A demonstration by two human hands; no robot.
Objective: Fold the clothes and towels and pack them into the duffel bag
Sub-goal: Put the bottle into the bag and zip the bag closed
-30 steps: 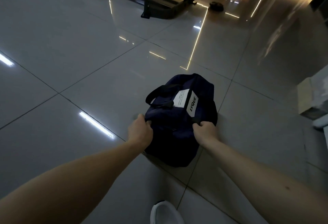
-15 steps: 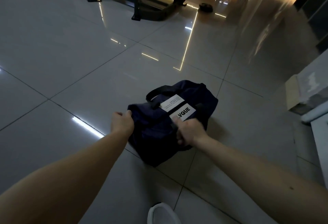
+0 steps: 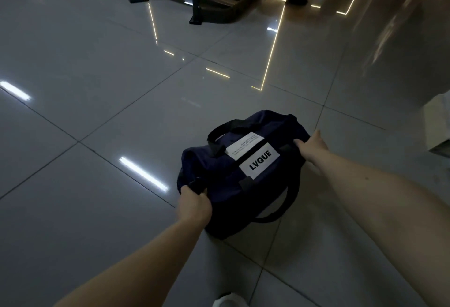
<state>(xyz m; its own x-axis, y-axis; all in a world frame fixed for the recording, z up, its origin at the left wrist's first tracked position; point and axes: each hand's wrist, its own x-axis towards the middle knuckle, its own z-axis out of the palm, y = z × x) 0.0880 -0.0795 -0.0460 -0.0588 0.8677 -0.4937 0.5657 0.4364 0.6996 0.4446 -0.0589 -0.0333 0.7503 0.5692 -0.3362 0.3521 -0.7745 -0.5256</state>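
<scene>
Since half a second earlier the right grip (image 3: 313, 146) had slid from the white label (image 3: 259, 160) to the 1 o'clock end of the soft navy duffel bag (image 3: 229, 185), which had swung round on the glossy tiled floor (image 3: 97, 112). It clutched fabric there; the left grip (image 3: 193, 205) clenched a black webbing tab at the 7 o'clock end. A black loop strap (image 3: 289, 199) sagged toward 5 o'clock.

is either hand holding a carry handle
No, the left hand and right hand grip opposite ends of the duffel bag, and both carry handles lie free.
</scene>
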